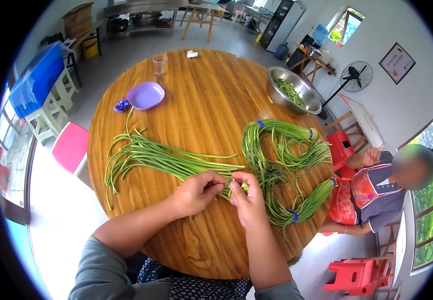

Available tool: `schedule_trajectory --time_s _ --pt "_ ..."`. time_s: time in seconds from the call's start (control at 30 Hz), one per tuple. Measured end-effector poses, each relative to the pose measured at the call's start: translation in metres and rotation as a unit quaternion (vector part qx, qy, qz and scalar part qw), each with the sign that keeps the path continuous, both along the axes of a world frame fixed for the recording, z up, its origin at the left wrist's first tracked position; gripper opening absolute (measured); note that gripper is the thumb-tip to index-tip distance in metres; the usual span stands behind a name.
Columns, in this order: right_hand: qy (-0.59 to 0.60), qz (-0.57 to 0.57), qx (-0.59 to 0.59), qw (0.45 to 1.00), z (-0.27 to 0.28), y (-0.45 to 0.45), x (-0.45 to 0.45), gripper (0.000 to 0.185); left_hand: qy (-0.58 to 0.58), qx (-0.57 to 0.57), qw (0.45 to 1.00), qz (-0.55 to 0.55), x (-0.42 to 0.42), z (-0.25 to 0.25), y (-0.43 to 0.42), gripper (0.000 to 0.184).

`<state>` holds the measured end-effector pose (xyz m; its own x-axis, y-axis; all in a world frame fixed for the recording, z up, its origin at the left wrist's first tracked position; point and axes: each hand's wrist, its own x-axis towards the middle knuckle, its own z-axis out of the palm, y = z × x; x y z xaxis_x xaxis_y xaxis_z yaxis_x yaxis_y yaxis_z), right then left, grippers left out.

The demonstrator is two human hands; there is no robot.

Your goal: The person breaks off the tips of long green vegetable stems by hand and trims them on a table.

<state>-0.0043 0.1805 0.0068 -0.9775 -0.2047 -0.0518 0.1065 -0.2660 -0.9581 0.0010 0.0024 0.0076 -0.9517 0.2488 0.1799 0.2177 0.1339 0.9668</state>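
Note:
A loose spread of long green garlic scapes (159, 159) lies across the wooden table, its cut ends running under my hands. My left hand (196, 194) is closed, thumb and fingers pinching at the scape ends. Close beside it, my right hand (249, 201) is closed around short green ends, its thumb and forefinger nearly meeting the left fingertips. The exact stem between the fingertips is partly hidden. To the right lie curled bundles of scapes, an upper bundle (282, 127) and a lower bundle (312, 201), both bound with blue ties.
A steel bowl (306, 95) with cut green pieces stands at the table's far right. A purple dish (146, 95), blue ties (121, 105), a clear cup (160, 65) and crumpled tissue (192, 54) sit farther back. Another person (376, 192) sits at the right.

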Motion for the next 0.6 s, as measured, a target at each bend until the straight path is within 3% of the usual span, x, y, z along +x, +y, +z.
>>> schedule_trajectory --time_s 0.13,0.23,0.33,0.43,0.53,0.6 --pt "0.015 -0.033 0.004 0.999 -0.011 0.0 -0.002 0.022 -0.02 -0.007 1.0 0.013 0.009 0.004 -0.002 0.011" --pt "0.079 -0.079 0.086 0.99 -0.017 -0.002 -0.004 0.02 0.027 -0.001 0.999 0.032 -0.001 -0.01 0.006 0.013" --pt "0.027 -0.101 -0.031 0.994 -0.007 -0.01 -0.001 0.009 0.004 0.013 1.0 0.021 0.001 -0.009 0.006 0.013" --pt "0.011 -0.138 -0.119 0.983 -0.015 0.006 -0.015 0.019 -0.023 0.008 1.0 0.011 0.003 0.0 0.001 0.012" --pt "-0.011 -0.135 -0.266 0.955 -0.009 0.025 -0.026 0.016 -0.017 0.02 1.0 0.008 -0.001 -0.006 0.003 0.011" --pt "-0.035 -0.182 -0.292 0.938 0.004 0.032 -0.024 0.014 -0.008 0.024 0.999 0.046 0.001 -0.012 -0.003 0.011"
